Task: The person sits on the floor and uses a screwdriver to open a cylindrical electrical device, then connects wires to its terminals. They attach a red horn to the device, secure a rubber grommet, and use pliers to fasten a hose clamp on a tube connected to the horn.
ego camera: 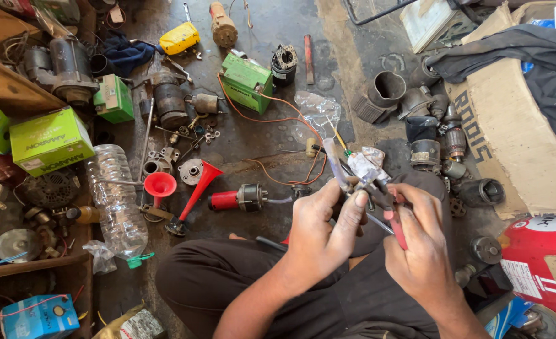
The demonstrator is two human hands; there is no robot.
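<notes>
Both grimy hands pinch: right hand (419,242) red-handled pliers (388,210), left hand (325,229) crinkled foil-wrapped part (367,164).

Bare forearms, grimy hands, dark brown trousers (240,282) over bent knees

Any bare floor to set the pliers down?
Bare concrete between the green box, red horn and orange wire; more at top centre right of the red bar. Crowded left around the plastic bottle and right among motor housings.
</notes>
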